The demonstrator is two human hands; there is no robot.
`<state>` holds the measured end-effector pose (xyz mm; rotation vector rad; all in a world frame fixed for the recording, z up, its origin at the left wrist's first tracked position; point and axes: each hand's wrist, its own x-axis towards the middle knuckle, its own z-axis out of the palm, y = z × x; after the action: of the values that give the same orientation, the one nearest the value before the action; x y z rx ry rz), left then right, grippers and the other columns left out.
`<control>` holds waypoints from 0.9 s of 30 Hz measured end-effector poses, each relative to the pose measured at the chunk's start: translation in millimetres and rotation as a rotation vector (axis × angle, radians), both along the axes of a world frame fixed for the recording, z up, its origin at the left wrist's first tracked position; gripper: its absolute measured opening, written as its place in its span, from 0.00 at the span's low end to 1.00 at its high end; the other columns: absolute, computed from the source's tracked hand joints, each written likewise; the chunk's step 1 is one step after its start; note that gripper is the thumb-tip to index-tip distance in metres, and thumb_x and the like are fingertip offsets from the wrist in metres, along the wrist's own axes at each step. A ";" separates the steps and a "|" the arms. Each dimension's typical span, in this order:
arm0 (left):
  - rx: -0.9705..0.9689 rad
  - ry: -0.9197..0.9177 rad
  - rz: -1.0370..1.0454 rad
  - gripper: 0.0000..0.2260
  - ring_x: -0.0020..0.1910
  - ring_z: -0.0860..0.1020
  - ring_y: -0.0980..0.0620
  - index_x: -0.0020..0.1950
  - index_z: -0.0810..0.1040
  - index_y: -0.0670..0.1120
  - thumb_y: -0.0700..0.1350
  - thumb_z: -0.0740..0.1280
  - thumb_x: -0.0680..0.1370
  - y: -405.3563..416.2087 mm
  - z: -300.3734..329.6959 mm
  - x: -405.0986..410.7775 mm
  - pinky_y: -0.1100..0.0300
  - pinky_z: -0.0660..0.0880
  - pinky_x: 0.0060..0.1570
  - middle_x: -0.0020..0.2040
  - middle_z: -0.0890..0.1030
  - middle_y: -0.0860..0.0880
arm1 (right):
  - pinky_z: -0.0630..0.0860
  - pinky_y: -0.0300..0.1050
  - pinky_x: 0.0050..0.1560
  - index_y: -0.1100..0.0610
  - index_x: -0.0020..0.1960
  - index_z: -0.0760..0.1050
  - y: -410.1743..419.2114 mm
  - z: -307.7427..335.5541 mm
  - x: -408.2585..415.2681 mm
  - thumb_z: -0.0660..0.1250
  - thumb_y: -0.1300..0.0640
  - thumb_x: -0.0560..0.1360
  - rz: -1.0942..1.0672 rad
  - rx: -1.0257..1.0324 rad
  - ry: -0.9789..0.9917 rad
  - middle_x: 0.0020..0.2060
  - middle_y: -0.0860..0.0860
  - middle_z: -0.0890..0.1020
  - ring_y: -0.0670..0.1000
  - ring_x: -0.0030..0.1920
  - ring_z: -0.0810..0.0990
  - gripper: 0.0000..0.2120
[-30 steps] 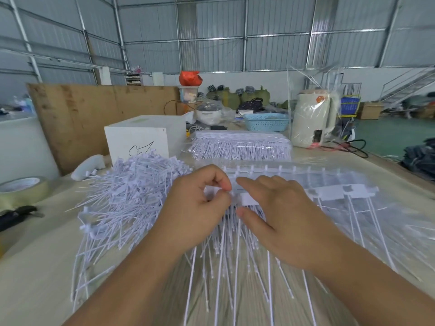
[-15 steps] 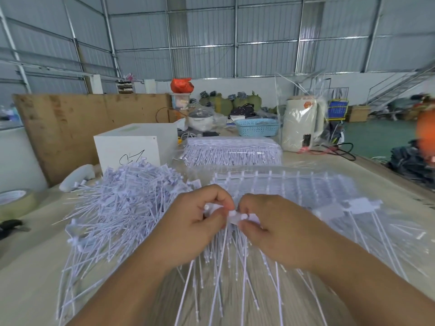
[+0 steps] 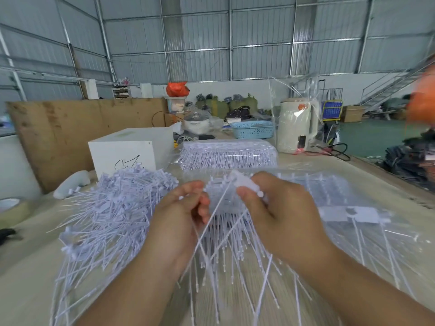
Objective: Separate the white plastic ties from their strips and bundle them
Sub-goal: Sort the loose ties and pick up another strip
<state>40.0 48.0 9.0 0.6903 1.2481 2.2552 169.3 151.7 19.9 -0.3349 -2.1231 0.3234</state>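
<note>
The strip of ties (image 3: 235, 208) is held up over the counter (image 3: 28, 278), between the two hands, with its flat tag heads at the top and its thin tails fanning down toward the viewer. The right hand (image 3: 277, 215) is curled around the strip's upper end, thumb and fingers pinching the white tag head (image 3: 244, 183). The left hand (image 3: 181, 212) is just to the left of the strip, fingers bent inward; it appears to pinch a single tie's tail (image 3: 211, 217) that runs slantwise up to the tag head, though motion blur leaves the exact contact uncertain. Judged from appearance, the ties are very light, thin and springy: the tails bend freely and will tangle, while the tag heads are flat and stiffer, so they offer the surer hold. The thin joints to the strip look likely to snap with a short twist or pull, and a grip taken far down a tail would probably only flex it. To the left of the held strip, a loose pile of separated ties (image 3: 113, 208) lies on the counter, close beside the left hand. Behind the strip sits a bagged stack of unseparated strips (image 3: 226, 154), and to its right more strips under clear film (image 3: 341, 208). A white box (image 3: 127, 151) stands behind the loose pile.
</note>
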 end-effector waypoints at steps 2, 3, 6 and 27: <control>-0.074 0.008 0.105 0.09 0.23 0.69 0.56 0.48 0.76 0.42 0.32 0.59 0.80 -3.9 1.1 -14.4 0.65 0.68 0.23 0.28 0.75 0.49 | 0.61 0.43 0.24 0.50 0.35 0.66 0.1 4.3 4.4 0.59 0.44 0.76 0.031 -0.071 0.066 0.20 0.47 0.66 0.47 0.23 0.66 0.15; -0.124 0.050 0.128 0.09 0.24 0.69 0.55 0.48 0.76 0.43 0.32 0.59 0.80 -6.2 1.7 -20.3 0.64 0.68 0.23 0.29 0.75 0.48 | 0.62 0.43 0.25 0.50 0.36 0.67 0.5 5.1 6.9 0.59 0.43 0.76 0.091 -0.118 0.019 0.22 0.47 0.69 0.47 0.24 0.67 0.15; -0.236 0.205 0.034 0.11 0.24 0.70 0.53 0.44 0.80 0.46 0.33 0.61 0.77 -9.3 1.6 -20.7 0.62 0.67 0.23 0.30 0.76 0.47 | 0.64 0.41 0.27 0.43 0.37 0.67 -2.9 0.8 10.6 0.60 0.39 0.76 0.215 -0.058 -0.341 0.26 0.44 0.73 0.44 0.26 0.70 0.13; -0.353 0.752 -0.446 0.14 0.32 0.70 0.55 0.54 0.78 0.56 0.53 0.71 0.69 -18.5 -4.2 -8.8 0.61 0.66 0.34 0.38 0.76 0.53 | 0.65 0.42 0.28 0.46 0.41 0.76 7.2 -10.9 4.3 0.70 0.43 0.71 0.197 -0.183 -0.306 0.27 0.45 0.76 0.44 0.26 0.72 0.08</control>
<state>31.2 29.5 4.9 1.5668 1.5571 1.3876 173.6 158.9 9.0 -0.2950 -2.4398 0.6168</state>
